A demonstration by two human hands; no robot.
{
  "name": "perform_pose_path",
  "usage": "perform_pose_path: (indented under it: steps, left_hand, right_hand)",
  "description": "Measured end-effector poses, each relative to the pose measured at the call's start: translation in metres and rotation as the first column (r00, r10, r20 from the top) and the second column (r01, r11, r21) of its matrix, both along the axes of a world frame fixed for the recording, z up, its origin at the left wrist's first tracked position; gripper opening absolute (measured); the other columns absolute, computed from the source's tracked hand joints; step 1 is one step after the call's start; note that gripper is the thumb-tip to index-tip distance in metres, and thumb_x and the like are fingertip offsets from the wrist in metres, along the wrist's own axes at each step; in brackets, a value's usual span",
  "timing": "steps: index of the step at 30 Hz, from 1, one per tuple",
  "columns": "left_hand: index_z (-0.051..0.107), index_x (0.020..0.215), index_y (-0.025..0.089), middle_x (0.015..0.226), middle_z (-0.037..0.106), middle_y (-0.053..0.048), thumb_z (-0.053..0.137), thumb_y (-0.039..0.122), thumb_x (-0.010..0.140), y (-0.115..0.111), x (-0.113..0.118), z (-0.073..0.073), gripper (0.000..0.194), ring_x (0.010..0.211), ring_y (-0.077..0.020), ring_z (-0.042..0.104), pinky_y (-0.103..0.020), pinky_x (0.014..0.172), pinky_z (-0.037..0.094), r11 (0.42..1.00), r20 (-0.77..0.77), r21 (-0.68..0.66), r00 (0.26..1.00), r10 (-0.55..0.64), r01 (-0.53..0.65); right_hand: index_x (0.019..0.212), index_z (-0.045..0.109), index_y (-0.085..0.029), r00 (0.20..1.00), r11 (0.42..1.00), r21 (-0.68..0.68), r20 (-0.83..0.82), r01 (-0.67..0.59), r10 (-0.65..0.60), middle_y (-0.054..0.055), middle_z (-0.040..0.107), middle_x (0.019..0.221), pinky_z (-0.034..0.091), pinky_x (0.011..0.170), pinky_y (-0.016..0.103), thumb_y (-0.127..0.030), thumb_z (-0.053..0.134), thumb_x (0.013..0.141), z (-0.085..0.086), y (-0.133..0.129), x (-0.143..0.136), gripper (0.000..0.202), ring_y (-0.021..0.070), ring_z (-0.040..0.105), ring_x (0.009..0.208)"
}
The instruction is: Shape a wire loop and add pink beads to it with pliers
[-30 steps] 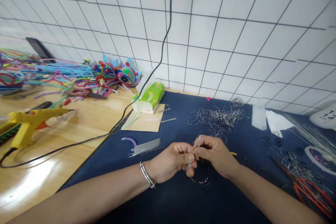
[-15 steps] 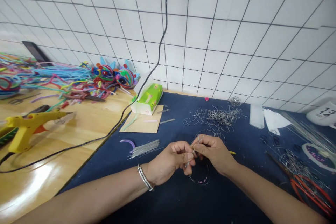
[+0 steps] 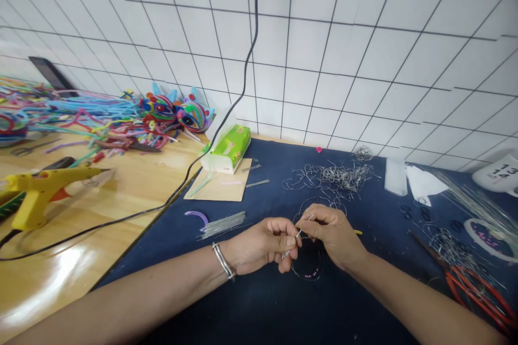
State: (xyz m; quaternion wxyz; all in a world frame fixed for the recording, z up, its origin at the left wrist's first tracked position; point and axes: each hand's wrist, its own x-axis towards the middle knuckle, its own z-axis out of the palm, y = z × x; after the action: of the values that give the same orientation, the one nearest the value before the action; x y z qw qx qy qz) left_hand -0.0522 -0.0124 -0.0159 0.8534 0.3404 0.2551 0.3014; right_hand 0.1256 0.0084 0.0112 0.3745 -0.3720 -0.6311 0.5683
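Observation:
My left hand (image 3: 269,242) and my right hand (image 3: 334,234) meet over the dark blue cloth, fingertips almost touching. Both pinch a thin silvery wire (image 3: 298,234) that runs between them. Below the fingers hangs a wire loop with several small pink beads (image 3: 311,276) at its bottom; it seems to belong to the same wire, though the fingers cover where they join. Left of my left hand lie a bundle of straight wires (image 3: 224,225) and a purple curved strip (image 3: 198,219). Behind my right hand sits a tangle of wire (image 3: 343,179).
Red-handled scissors (image 3: 465,285) lie at the right near loose wire and a round white dish (image 3: 491,240) with beads. A yellow glue gun (image 3: 38,191), colourful pipe cleaners (image 3: 89,108) and a green tissue pack (image 3: 230,148) are at the left. A black cord (image 3: 246,75) crosses in front.
Both hands stay pinched together on the wire, with only slight finger movement. The beaded loop has shifted a little. The view has tilted slightly.

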Motion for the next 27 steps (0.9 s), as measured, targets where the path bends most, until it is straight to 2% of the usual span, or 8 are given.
perform_pose_path:
  steps: [4, 11, 17, 27]
  left_hand:
    - [0.059, 0.084, 0.011, 0.071, 0.063, -0.004, 0.066, 0.023, 0.072, 0.004, -0.004, 0.001, 0.018, 0.055, -0.0117, 0.062, -0.023, 0.054, 0.05, 1.0, -0.039, 0.011, 0.999, -0.025, 0.026]
    - [0.061, 0.092, 0.01, 0.084, 0.064, -0.009, 0.063, 0.02, 0.075, 0.009, -0.007, 0.005, 0.02, 0.076, -0.0191, 0.066, -0.028, 0.066, 0.052, 0.998, -0.022, 0.005, 0.998, -0.055, 0.056]
    - [0.061, 0.092, 0.011, 0.084, 0.064, -0.008, 0.065, 0.019, 0.073, 0.009, -0.008, 0.006, 0.021, 0.076, -0.019, 0.066, -0.028, 0.065, 0.053, 0.999, -0.024, 0.004, 0.999, -0.048, 0.048]
    - [0.06, 0.09, 0.011, 0.082, 0.064, -0.006, 0.067, 0.012, 0.07, 0.006, -0.006, 0.002, 0.021, 0.071, -0.0166, 0.066, -0.026, 0.062, 0.053, 0.997, -0.057, 0.078, 0.998, 0.026, -0.021]
  right_hand:
    - [0.062, 0.06, -0.017, 0.999, 1.0, 0.0, 0.039, 0.023, -0.023, -0.001, 0.051, 0.067, 0.037, 0.052, 0.022, -0.032, 0.061, 0.074, -0.002, 0.003, 0.001, 0.02, 0.0086, 0.045, 0.058]
    - [0.062, 0.053, -0.017, 1.0, 0.988, -0.154, 0.007, 0.02, -0.019, -0.003, 0.049, 0.06, 0.035, 0.05, 0.022, -0.034, 0.062, 0.072, -0.005, 0.009, 0.0, 0.022, 0.0073, 0.042, 0.054]
    - [0.063, 0.054, -0.017, 1.0, 0.984, -0.18, -0.014, 0.013, -0.016, -0.004, 0.05, 0.06, 0.034, 0.05, 0.022, -0.033, 0.062, 0.073, -0.005, 0.01, -0.001, 0.021, 0.0068, 0.041, 0.052]
    - [0.068, 0.056, -0.016, 0.999, 0.99, -0.13, 0.014, -0.049, 0.051, -0.001, 0.055, 0.064, 0.036, 0.052, 0.023, -0.032, 0.059, 0.076, -0.004, 0.011, -0.001, 0.018, 0.009, 0.048, 0.058]
